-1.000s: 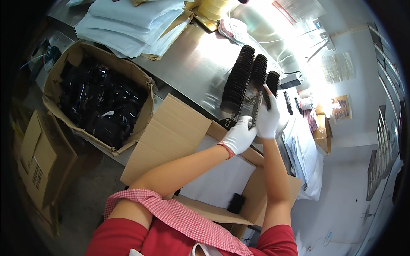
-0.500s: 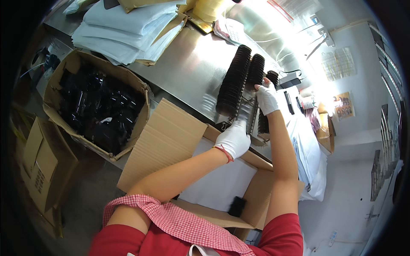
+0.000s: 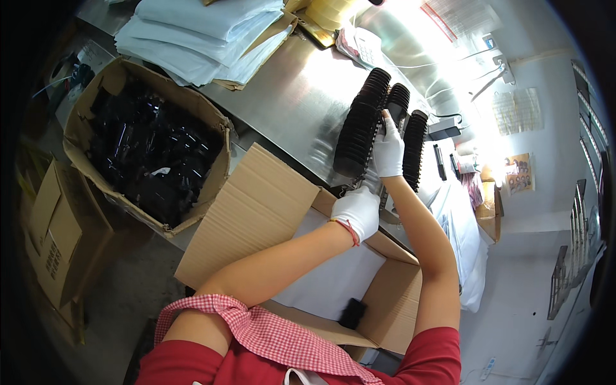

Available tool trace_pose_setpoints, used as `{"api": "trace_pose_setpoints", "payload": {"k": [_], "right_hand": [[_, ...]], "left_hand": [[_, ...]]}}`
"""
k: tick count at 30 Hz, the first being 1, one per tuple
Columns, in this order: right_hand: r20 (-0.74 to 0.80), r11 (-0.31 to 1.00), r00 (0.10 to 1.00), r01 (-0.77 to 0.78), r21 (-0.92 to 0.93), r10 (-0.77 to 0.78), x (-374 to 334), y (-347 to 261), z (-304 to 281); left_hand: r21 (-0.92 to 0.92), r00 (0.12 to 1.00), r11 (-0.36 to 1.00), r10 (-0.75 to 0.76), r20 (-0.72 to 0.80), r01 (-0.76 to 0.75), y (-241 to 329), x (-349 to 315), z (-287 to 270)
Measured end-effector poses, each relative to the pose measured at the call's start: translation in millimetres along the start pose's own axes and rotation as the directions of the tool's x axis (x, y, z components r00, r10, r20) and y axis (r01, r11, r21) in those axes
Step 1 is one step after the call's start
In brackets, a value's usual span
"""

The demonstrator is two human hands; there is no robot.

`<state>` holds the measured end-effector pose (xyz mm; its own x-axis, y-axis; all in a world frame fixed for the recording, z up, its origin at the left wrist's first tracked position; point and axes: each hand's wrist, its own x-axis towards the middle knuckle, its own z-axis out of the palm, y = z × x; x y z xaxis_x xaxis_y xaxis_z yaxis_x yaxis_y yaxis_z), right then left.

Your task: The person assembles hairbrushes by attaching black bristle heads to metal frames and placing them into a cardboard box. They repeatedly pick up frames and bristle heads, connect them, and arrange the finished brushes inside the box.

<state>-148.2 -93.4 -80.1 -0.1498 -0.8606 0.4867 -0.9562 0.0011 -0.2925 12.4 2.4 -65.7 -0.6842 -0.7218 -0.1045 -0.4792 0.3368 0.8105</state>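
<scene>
Three rows of thin black rounded pieces stand packed along toothed metal rails on the steel table: a long left row [image 3: 359, 131], a middle row [image 3: 399, 97] and a right row [image 3: 415, 144]. My right hand [image 3: 389, 153], in a white glove with bare fingertips, lies over the near part of the middle row. Its fingers are closed together at the pieces; what they pinch is hidden. My left hand [image 3: 357, 215], also white-gloved, is closed at the near end of the rails, beside the left row, and its fingertips are out of sight.
Below my forearms stands an open cardboard box [image 3: 391, 301] with a white lining and a small black block [image 3: 353, 313] inside. To the left, another carton [image 3: 224, 154] holds glossy black pieces. White envelopes [image 3: 192, 38] are stacked at the back left; a calculator [image 3: 367, 48] lies behind the rows.
My right hand has moved left, from beside the right row onto the middle row, uncovering the right row. My left hand stays by the rails' near end. The view has shifted slightly.
</scene>
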Motion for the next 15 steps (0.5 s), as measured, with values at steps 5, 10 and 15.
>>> {"api": "trace_pose_setpoints", "payload": {"k": [5, 10, 15], "right_hand": [[0.007, 0.962, 0.962, 0.274, -0.001, -0.274, -7.3, -24.6, -58.2], [0.438, 0.982, 0.885, 0.094, 0.164, -0.158, -57.7, -53.2, -124.0], [0.461, 0.858, 0.867, -0.373, 0.352, 0.188, -13.8, -12.8, -125.0]], "left_hand": [[-0.660, 0.992, 0.740, -0.106, 0.074, 0.128, -2.0, 8.1, -11.4], [-0.911, 0.959, -0.401, -0.209, 0.193, 0.097, 34.0, -6.4, -36.8], [-0.964, 0.955, -0.240, -0.243, 0.170, 0.110, 19.5, 5.6, -17.7]]}}
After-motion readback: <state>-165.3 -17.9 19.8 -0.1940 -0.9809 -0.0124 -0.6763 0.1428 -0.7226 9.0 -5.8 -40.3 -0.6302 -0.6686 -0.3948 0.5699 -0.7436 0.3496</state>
